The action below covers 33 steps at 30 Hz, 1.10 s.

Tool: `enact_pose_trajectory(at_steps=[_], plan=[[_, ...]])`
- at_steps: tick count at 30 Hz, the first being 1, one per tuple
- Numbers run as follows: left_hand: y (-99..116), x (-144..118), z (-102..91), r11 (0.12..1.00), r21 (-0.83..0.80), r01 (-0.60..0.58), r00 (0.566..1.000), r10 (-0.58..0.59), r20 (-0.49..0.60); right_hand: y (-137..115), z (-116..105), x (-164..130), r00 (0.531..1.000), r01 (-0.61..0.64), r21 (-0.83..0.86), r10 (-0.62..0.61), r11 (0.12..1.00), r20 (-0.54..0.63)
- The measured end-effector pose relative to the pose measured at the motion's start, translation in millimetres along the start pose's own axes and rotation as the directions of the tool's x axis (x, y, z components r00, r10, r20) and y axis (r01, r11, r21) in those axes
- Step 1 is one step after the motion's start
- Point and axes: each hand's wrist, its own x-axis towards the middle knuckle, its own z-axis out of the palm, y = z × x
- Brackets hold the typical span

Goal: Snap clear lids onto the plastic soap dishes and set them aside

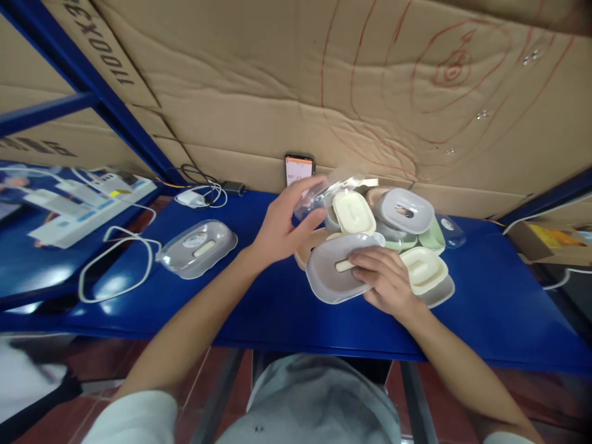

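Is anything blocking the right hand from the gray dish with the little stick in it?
Nothing visible is. The right hand is already at the gray dish's right side, its fingers reaching over the rim to the cream stick.

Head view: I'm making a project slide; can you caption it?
Left hand holding a blurred clear lid, right hand a grey tray, beside piled dishes on a blue table.

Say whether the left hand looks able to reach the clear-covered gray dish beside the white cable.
Probably yes: only blue tabletop shows between the left hand and the clear-covered gray dish. That hand seems to hold a blurred clear cover, though, so it would likely need freeing first.
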Motion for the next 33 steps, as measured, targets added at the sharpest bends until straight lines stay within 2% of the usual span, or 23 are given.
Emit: enact_pose_trajectory(at_steps=[1,3,6,10,13,16,19,21,23,24,25,28,31,33], plan=[[-4,16,0.8,0.992,0.108,-0.062,0.998,0.058,0.036,1,1,0,1.000,-0.004,-0.003,0.004,1.000,0.013],[-17,50,4.9,0.965,0.223,-0.139,0.982,0.105,0.157,2,2,-1,0.999,-0.004,-0.009,0.005,1.000,0.036],[-41,88,18.7,0.949,0.255,-0.184,0.946,0.101,0.307,6,2,-4,0.999,0.006,-0.020,-0.005,1.000,0.044],[-66,107,43.0,0.956,0.228,-0.187,0.903,0.077,0.422,10,-2,-5,0.999,-0.012,-0.035,0.013,0.999,0.029],[-71,108,51.6,0.954,0.252,-0.162,0.904,0.041,0.426,13,-5,-6,0.999,-0.040,-0.045,0.041,0.998,0.006],[-61,95,45.5,0.960,0.250,-0.123,0.952,0.043,0.302,17,-7,-6,0.995,-0.087,-0.083,0.084,0.993,-0.046],[-34,60,34.0,0.978,0.183,-0.095,0.979,0.059,0.194,19,-8,-6,0.985,-0.145,-0.123,0.132,0.982,-0.110],[-11,25,31.1,0.998,-0.059,-0.021,0.982,0.032,0.185,17,-7,-6,0.973,-0.191,-0.136,0.169,0.972,-0.158],[9,-10,34.2,0.950,-0.289,0.119,0.967,-0.044,0.252,11,-3,-4,0.965,-0.221,-0.142,0.195,0.965,-0.173],[16,-25,37.0,0.925,-0.333,0.181,0.960,-0.093,0.265,8,-1,-3,0.967,-0.221,-0.145,0.198,0.964,-0.159],[20,-38,39.9,0.913,-0.346,0.216,0.963,-0.141,0.229,4,2,-1,0.972,-0.215,-0.145,0.196,0.966,-0.130],[20,-56,43.2,0.912,-0.361,0.194,0.981,-0.170,0.098,-5,8,6,0.985,-0.171,-0.111,0.171,0.979,-0.017],[10,-54,38.5,0.897,-0.411,0.163,0.984,-0.119,0.132,-8,5,12,0.980,-0.195,0.011,0.195,0.981,0.040],[5,-51,36.9,0.887,-0.432,0.162,0.983,-0.105,0.153,-6,-1,14,0.966,-0.258,0.080,0.256,0.963,0.028]])
